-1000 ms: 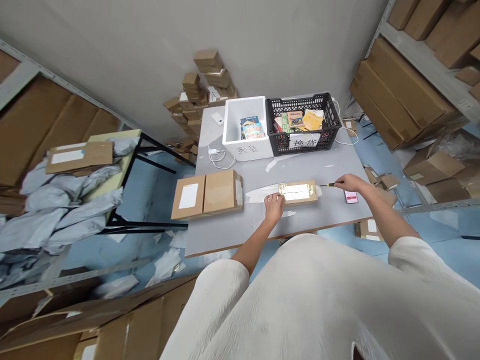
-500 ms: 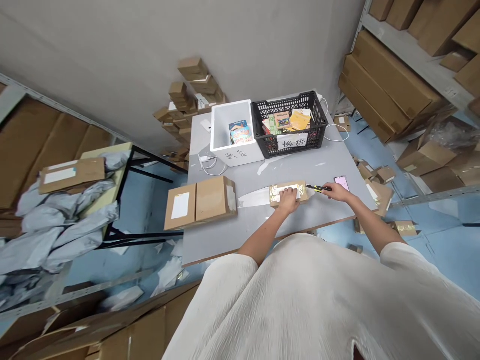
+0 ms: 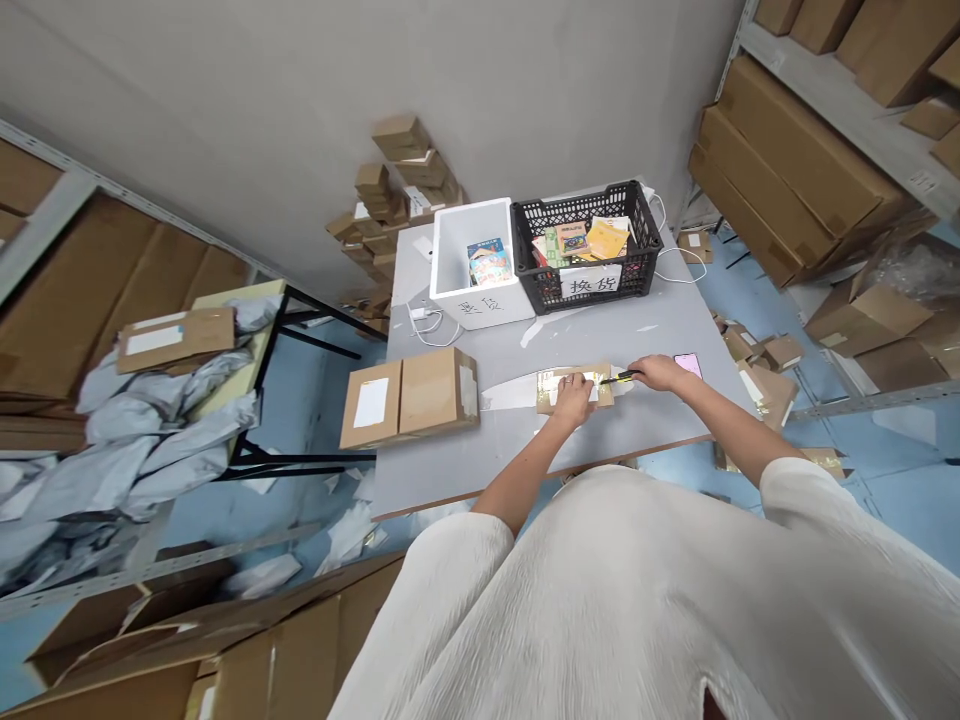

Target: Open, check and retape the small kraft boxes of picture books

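A small flat cardboard parcel (image 3: pixel 555 381) with a white label and shiny tape lies on the grey table (image 3: pixel 525 440). My left hand (image 3: pixel 574 400) presses down on its near side, fingers curled over the top. My right hand (image 3: pixel 658 373) is closed round a yellow and black utility knife (image 3: pixel 619 378), whose tip touches the parcel's right end. A pink phone (image 3: pixel 688 365) lies just right of that hand.
Two larger cardboard boxes (image 3: pixel 409 396) sit at the table's left. At the back stand a white foam box (image 3: pixel 480 262) and a black crate (image 3: pixel 585 245) with booklets. Shelves with cartons (image 3: pixel 787 160) rise at right; grey mail bags (image 3: pixel 150 440) pile up at left.
My left hand slid from the parcel's left end onto its top. My right hand brought the knife leftward until its tip met the parcel's right end.
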Demonstrator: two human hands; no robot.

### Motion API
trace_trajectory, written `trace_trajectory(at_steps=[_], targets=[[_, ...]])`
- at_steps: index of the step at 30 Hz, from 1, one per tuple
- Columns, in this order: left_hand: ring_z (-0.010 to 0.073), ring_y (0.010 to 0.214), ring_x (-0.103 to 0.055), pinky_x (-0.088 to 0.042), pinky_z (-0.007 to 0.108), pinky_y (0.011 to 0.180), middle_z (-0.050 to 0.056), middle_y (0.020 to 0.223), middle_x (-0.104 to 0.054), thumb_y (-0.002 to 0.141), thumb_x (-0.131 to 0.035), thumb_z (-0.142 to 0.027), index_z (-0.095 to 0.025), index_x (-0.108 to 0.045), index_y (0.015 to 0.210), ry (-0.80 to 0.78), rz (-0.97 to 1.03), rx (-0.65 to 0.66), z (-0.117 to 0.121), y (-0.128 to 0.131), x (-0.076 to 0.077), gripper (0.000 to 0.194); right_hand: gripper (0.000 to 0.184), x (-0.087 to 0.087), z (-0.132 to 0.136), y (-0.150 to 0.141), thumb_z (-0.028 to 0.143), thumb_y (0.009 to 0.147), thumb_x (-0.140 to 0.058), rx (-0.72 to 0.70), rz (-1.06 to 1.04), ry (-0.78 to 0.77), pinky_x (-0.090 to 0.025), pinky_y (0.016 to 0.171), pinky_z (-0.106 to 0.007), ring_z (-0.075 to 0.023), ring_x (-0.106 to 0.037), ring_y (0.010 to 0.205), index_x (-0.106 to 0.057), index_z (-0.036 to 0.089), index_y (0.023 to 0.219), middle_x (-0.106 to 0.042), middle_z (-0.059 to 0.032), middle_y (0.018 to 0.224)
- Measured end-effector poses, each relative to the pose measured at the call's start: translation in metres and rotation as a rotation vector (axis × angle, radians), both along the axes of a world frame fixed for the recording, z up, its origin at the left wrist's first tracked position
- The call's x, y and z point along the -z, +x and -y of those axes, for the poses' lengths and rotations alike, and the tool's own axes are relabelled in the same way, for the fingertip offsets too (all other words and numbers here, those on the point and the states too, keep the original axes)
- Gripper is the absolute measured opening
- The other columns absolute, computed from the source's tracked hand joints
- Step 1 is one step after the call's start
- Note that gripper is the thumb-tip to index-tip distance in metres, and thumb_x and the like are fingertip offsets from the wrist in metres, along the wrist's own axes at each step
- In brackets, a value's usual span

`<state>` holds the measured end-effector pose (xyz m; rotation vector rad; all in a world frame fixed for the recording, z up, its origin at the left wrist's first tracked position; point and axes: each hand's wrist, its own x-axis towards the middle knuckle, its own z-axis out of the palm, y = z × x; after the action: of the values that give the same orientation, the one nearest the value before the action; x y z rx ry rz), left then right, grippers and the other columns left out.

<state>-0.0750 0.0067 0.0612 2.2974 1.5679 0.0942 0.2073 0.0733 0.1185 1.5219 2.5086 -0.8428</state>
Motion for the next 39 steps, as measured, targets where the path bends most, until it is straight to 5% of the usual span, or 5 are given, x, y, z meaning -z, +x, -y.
trace_trajectory(at_steps=[6,11,22,32,39], targets=[[0.0358,0.135,-0.055,-0.036,0.054,0.124,0.014,0.140,-0.059,0.084,-0.088,-0.026,-0.027,-0.068,0.132,-0.008,0.002,0.009,0.000,-0.007,-0.003,0.051,0.025,-0.001,-0.011,-0.021,0.032,0.105,-0.059,-0.111,0.106,0.035,-0.048,0.093,-0.038,-0.0309,-0.074,0.110,-0.082,0.027,0.113,-0.082,-0.0132,0.116],[0.0342,0.138,-0.055,-0.033,0.050,0.125,0.014,0.144,-0.058,0.090,-0.084,-0.030,-0.025,-0.067,0.133,-0.055,-0.035,-0.008,-0.001,-0.004,-0.009,0.047,0.027,-0.006,-0.016,0.000,0.038,0.102,-0.060,-0.066,0.113,-0.186,-0.048,0.079,-0.032,-0.0278,-0.074,0.098,-0.081,0.024,0.113,-0.082,-0.0107,0.106],[0.0360,0.143,-0.053,-0.033,0.049,0.122,0.015,0.148,-0.057,0.092,-0.082,-0.033,-0.025,-0.064,0.140,-0.097,-0.057,-0.002,-0.004,-0.004,-0.016,0.052,0.042,0.020,0.057,0.024,0.064,0.093,-0.068,0.253,-0.291,-0.531,-0.044,0.056,-0.025,-0.0158,-0.060,0.063,-0.072,0.022,0.094,-0.072,-0.0016,0.075],[0.0336,0.142,-0.055,-0.043,0.048,0.115,0.017,0.160,-0.053,0.106,-0.048,-0.018,-0.024,-0.053,0.156,-0.059,0.027,-0.104,-0.014,-0.005,-0.026,0.050,0.028,0.019,0.071,0.027,0.049,0.102,-0.063,0.487,-0.408,-0.327,-0.051,0.062,-0.025,-0.0179,-0.071,0.073,-0.069,0.023,0.109,-0.080,-0.0037,0.089],[0.0360,0.156,-0.040,-0.033,0.055,0.123,0.018,0.165,-0.049,0.096,-0.065,-0.017,-0.027,-0.051,0.157,-0.078,-0.018,-0.117,-0.030,-0.001,-0.025,0.063,0.041,0.005,0.079,0.011,0.041,0.110,-0.050,0.230,-0.210,0.005,-0.055,0.097,-0.038,-0.0282,-0.073,0.111,-0.075,0.028,0.140,-0.079,-0.0096,0.124]])
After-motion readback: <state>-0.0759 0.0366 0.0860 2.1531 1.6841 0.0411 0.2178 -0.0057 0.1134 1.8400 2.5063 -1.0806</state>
